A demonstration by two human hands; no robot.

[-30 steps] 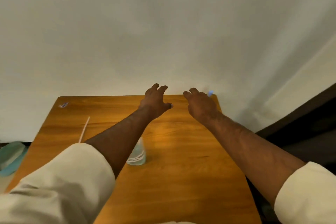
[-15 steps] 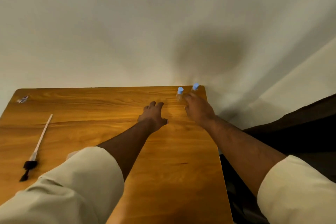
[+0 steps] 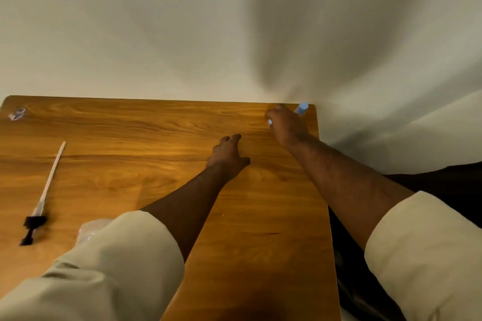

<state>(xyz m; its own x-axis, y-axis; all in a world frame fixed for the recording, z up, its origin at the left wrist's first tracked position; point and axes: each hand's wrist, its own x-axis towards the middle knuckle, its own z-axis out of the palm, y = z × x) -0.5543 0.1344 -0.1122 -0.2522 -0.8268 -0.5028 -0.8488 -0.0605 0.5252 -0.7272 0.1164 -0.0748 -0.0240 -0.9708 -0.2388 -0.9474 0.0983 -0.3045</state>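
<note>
Two small blue-capped bottles stand at the far right corner of the wooden table [image 3: 156, 133]. My right hand [image 3: 285, 125] reaches over the nearer bottle [image 3: 270, 122] with its fingers curled round it, so only a sliver of blue shows at the thumb side. The other bottle [image 3: 302, 107] stands free just behind the hand, by the wall. My left hand [image 3: 229, 156] lies flat on the table with straight fingers, a short way left and nearer than the right hand, holding nothing.
A thin white dip tube with a black pump head [image 3: 43, 200] lies at the left. A clear plastic bottle [image 3: 91, 229] is partly hidden under my left sleeve. A small wrapper [image 3: 17, 113] sits in the far left corner. The wall backs the table; a dark drop lies past the right edge.
My right hand has moved forward over the nearer blue-capped bottle and closed round it, hiding most of it. My left hand has stayed on the table.
</note>
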